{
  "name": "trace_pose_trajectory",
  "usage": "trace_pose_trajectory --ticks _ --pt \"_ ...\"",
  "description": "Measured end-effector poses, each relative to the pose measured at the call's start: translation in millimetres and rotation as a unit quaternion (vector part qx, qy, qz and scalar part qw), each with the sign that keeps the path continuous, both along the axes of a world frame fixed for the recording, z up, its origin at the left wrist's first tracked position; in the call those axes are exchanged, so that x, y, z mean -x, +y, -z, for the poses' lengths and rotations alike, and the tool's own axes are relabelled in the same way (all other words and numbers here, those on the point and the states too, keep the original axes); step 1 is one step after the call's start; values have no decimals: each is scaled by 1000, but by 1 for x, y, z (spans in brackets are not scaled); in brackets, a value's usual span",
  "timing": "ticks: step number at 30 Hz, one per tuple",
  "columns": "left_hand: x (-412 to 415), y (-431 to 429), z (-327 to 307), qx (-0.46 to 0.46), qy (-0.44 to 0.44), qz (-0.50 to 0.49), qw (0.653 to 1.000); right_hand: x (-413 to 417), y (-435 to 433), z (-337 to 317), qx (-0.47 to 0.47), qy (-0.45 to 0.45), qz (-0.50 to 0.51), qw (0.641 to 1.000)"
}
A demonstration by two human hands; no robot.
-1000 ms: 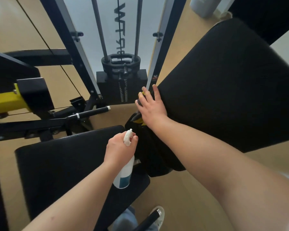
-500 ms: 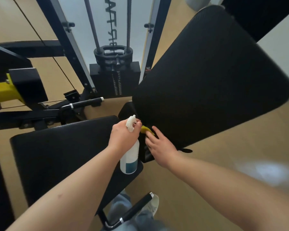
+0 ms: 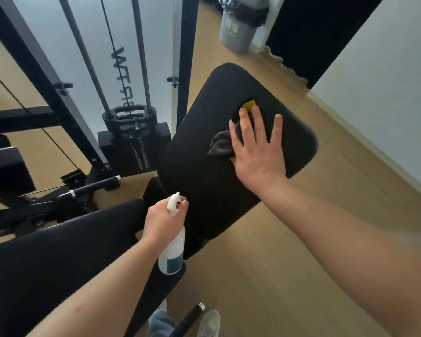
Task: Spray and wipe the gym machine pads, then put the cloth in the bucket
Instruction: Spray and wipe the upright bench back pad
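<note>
Now right grip (image 3: pixel 259 154) flat, pressing cloth (image 3: pixel 220 143) nr top edge of back pad (image 3: pixel 204 181); left grip (image 3: pixel 162 221) curled round spray bottle (image 3: pixel 171 251). Cloth prob soft, light: pin w/ palm.

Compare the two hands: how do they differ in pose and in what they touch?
The left hand curls round the neck of the spray bottle; the right hand lies flat, fingers spread. The left hand holds the bottle upright by the seat pad; the right hand presses a cloth against the tilted back pad. Both hands are bare, and each is busy with a cleaning thing.
</note>
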State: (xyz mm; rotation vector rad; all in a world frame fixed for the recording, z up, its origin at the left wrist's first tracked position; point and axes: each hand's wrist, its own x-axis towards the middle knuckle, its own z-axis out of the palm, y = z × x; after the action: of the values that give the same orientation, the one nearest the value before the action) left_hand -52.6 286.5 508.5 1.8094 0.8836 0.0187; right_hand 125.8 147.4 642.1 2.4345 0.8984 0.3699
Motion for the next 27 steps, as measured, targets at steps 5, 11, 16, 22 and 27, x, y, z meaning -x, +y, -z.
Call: trace_pose_trajectory --ticks 5,11,16,22,27 --pt "-11 12 6 16 -7 -35 999 3 19 29 -31 2 -16 999" --pt "-17 23 22 19 9 -34 999 -3 70 67 -15 -3 -50 999" --pt "-14 46 37 32 14 -68 997 -2 147 122 58 41 -101 992" --pt "-7 76 49 9 27 -95 995 16 177 166 130 101 -131 978" --pt "-11 71 43 -7 28 -81 996 22 171 171 222 143 -197 944"
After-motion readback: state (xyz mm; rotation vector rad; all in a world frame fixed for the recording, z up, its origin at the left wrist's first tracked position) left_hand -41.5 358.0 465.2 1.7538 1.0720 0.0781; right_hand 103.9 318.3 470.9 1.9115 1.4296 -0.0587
